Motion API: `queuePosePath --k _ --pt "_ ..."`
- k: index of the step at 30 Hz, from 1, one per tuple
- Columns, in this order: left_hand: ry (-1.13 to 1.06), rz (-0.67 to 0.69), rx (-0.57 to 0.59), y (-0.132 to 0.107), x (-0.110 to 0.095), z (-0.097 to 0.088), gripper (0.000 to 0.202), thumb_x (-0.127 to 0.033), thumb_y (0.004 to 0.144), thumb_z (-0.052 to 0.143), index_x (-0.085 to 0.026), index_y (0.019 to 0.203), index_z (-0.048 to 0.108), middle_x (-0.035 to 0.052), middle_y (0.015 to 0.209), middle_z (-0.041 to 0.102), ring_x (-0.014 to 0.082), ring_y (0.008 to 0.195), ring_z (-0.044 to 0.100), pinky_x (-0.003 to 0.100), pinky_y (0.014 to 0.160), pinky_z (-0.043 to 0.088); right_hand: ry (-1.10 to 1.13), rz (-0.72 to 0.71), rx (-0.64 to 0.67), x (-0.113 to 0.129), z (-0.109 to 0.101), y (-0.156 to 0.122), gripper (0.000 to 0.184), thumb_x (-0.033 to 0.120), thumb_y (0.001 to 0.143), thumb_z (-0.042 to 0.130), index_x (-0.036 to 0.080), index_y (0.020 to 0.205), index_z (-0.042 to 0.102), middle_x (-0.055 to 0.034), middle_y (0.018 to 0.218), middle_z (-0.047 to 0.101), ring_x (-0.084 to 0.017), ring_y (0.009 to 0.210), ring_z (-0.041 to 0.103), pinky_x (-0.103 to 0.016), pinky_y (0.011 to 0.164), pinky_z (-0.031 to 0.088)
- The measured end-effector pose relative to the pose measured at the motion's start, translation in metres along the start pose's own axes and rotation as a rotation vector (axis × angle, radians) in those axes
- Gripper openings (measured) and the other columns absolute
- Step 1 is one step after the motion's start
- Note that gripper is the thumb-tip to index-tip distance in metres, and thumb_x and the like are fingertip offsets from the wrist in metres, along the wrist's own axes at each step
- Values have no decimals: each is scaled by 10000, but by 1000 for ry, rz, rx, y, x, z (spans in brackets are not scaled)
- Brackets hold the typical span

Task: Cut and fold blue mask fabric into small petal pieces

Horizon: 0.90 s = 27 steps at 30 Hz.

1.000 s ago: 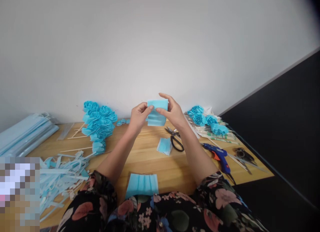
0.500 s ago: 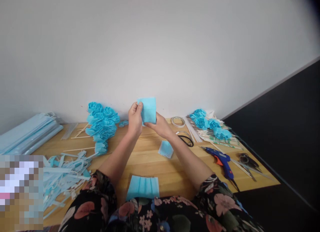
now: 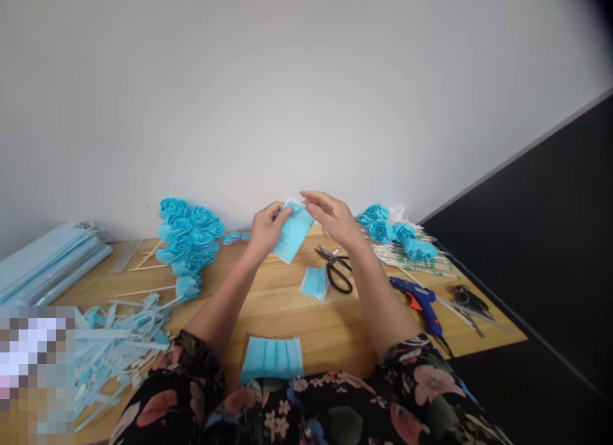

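Wooden table (image 3: 287, 317): scissors (image 3: 338, 269) beneath left hand (image 3: 265, 231) holding blue piece (image 3: 293, 231).

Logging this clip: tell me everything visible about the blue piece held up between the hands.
The blue piece is a small rectangle of thin, light-blue, faintly pleated fabric, like a cut face mask. It hangs tilted above the wooden table, pinched at its left edge by the left hand. The right hand is open by its top corner; contact is unclear.

Scissors (image 3: 336, 267) left of glue gun (image 3: 420, 299)
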<state>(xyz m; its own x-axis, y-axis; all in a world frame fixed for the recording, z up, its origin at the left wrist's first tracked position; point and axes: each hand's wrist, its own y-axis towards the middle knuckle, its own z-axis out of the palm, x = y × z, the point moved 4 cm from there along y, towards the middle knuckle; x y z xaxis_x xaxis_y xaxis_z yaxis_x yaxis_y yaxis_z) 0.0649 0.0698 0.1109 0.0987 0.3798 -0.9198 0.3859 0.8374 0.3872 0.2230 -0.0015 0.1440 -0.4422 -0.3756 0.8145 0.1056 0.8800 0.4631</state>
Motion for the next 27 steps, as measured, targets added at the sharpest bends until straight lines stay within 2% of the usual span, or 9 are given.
queuePosePath --k 4,6,8,11,14,22,27 --pt "95 37 43 -3 -3 5 261 -416 828 616 -169 744 604 -37 610 488 108 590 409 232 559 324 -103 -24 -51 3 9 -1 322 468 861 643 182 976 736 -44 917 735 -173 841 641 -299 800 492" --pt "111 33 61 -4 -3 7 278 -434 809 630 -169 728 604 -32 614 501 113 599 419 236 568 331 -146 -22 -85 2 11 -2 290 455 878 618 180 861 708 -15 777 683 -147 728 585 -270 701 452" --pt "83 22 85 -4 -2 8 304 -462 788 653 -169 720 606 -26 619 512 117 598 425 237 565 332 -184 -35 -89 4 12 -2 290 448 896 592 184 813 675 1 722 639 -137 689 546 -261 665 419" --pt "11 5 122 -4 0 10 323 -482 769 691 -169 731 617 -24 623 511 113 585 417 231 546 316 -244 -80 -98 9 10 -4 268 418 922 554 191 818 652 0 736 631 -138 691 534 -264 674 404" --pt "-17 -17 163 -4 2 12 324 -471 742 727 -170 712 611 -28 619 497 111 585 417 226 547 313 -303 -111 -166 13 1 -5 261 408 937 528 198 830 640 0 739 624 -140 685 523 -267 680 398" --pt "103 -25 288 -5 3 17 368 -465 741 699 -170 611 522 -41 580 389 96 566 338 222 543 248 -304 -127 -403 16 -33 -9 272 427 944 520 204 806 594 27 672 544 -126 624 477 -256 640 382" --pt "128 -30 359 -7 4 17 411 -474 767 685 -176 582 470 -42 559 377 91 543 318 225 529 230 -344 -94 -443 16 -44 -10 281 439 937 517 205 813 609 27 658 541 -129 620 458 -261 645 382"
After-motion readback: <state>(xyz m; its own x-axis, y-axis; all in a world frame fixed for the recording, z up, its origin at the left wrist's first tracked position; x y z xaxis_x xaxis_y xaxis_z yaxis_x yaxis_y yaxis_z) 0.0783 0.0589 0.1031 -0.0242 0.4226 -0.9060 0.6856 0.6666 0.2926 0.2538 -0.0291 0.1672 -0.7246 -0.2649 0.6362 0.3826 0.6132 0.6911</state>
